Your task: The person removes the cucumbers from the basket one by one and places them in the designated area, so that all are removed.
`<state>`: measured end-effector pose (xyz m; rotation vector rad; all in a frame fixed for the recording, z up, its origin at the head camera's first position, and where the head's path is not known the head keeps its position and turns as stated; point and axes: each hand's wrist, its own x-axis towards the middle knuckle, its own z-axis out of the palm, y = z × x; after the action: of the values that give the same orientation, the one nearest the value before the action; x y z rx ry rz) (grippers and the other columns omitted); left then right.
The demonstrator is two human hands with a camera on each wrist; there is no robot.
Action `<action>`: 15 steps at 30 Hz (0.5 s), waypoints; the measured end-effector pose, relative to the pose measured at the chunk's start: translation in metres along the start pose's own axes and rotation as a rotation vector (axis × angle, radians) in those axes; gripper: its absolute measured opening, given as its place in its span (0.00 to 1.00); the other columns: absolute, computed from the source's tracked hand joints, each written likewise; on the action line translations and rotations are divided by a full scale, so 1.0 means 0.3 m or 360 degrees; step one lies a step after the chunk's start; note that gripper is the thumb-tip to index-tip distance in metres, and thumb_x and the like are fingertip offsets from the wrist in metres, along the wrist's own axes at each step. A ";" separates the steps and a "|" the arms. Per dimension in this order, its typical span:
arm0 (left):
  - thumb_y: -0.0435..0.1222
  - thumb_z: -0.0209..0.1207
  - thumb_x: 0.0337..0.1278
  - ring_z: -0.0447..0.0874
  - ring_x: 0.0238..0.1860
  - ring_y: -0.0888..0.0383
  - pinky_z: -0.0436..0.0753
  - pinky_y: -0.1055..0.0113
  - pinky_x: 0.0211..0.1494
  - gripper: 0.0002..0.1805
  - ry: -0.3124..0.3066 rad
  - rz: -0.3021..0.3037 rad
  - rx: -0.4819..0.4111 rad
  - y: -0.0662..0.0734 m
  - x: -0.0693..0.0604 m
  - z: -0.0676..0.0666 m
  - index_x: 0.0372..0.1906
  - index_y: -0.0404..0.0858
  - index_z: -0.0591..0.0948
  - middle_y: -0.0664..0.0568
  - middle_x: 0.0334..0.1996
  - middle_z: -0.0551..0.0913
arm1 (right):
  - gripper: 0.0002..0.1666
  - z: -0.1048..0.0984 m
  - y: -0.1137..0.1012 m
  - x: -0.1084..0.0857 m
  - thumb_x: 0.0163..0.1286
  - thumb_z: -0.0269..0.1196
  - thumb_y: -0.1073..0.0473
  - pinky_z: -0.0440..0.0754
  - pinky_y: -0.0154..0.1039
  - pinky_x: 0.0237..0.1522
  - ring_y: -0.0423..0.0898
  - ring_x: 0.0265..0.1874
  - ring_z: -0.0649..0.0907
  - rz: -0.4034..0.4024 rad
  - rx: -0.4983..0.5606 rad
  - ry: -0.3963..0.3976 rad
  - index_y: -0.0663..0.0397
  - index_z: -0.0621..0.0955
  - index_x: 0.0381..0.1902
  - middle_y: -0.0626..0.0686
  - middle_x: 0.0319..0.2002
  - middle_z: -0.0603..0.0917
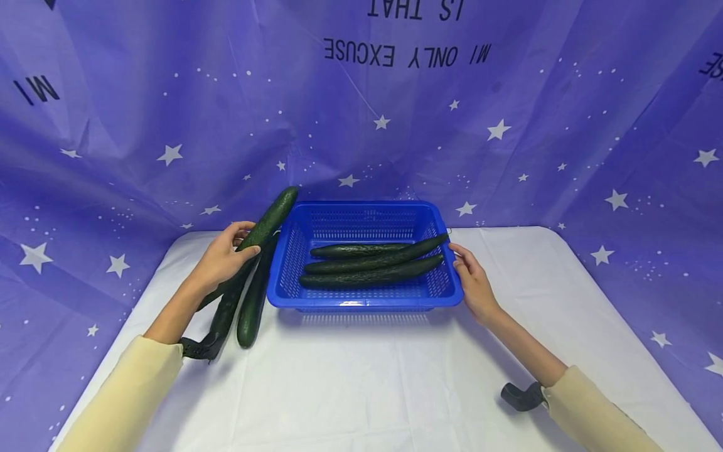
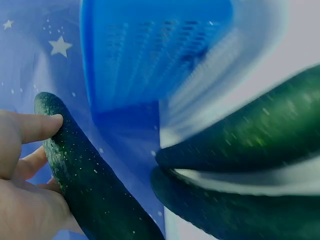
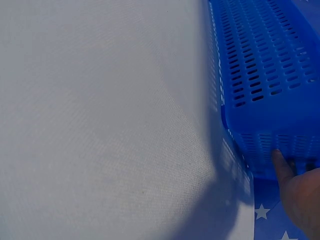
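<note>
My left hand holds a dark green cucumber between thumb and fingers, tilted, at the left of the blue basket. Two more cucumbers lie below it on the white cloth: one cucumber close to the basket and another cucumber partly hidden by the hand. Inside the blue basket rest three cucumbers, side by side. At the basket's right end, my right hand touches the rim. The right wrist view shows a straight finger against the outer wall.
A white cloth covers the table. Behind it hangs a purple curtain with stars and lettering, close to the basket's far side. A black wrist mount sticks out from the right sleeve.
</note>
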<state>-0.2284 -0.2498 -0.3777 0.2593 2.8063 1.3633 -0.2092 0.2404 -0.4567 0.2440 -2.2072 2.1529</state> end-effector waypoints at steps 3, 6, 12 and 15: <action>0.32 0.56 0.72 0.60 0.67 0.30 0.62 0.35 0.64 0.32 0.0013 -0.0049 -0.0029 -0.033 -0.017 -0.013 0.74 0.31 0.59 0.27 0.64 0.64 | 0.27 0.000 -0.001 0.000 0.84 0.41 0.60 0.79 0.32 0.50 0.47 0.55 0.78 0.0006 -0.0006 0.0002 0.62 0.60 0.75 0.68 0.66 0.68; 0.32 0.55 0.72 0.58 0.67 0.28 0.62 0.34 0.63 0.33 0.0015 -0.0106 -0.0039 -0.068 -0.033 -0.023 0.75 0.30 0.57 0.26 0.65 0.62 | 0.27 0.001 -0.002 0.000 0.83 0.41 0.60 0.79 0.32 0.50 0.46 0.54 0.78 0.0011 -0.0013 0.0002 0.62 0.60 0.75 0.68 0.66 0.68; 0.30 0.54 0.71 0.65 0.59 0.31 0.69 0.40 0.57 0.33 0.0068 -0.0186 -0.0075 -0.138 -0.057 -0.032 0.74 0.26 0.56 0.25 0.60 0.64 | 0.27 0.000 -0.002 0.001 0.84 0.41 0.60 0.80 0.32 0.49 0.44 0.53 0.78 0.0015 -0.0013 0.0002 0.62 0.60 0.75 0.68 0.66 0.68; 0.30 0.54 0.71 0.68 0.55 0.34 0.71 0.44 0.52 0.33 0.0090 -0.0218 -0.0071 -0.176 -0.066 -0.034 0.73 0.24 0.56 0.25 0.58 0.64 | 0.27 -0.001 -0.002 0.000 0.83 0.41 0.60 0.79 0.32 0.50 0.43 0.54 0.78 0.0014 -0.0012 -0.0001 0.62 0.60 0.75 0.68 0.66 0.68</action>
<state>-0.2174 -0.2930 -0.4138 0.0278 2.7743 1.4224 -0.2092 0.2406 -0.4560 0.2345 -2.2203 2.1490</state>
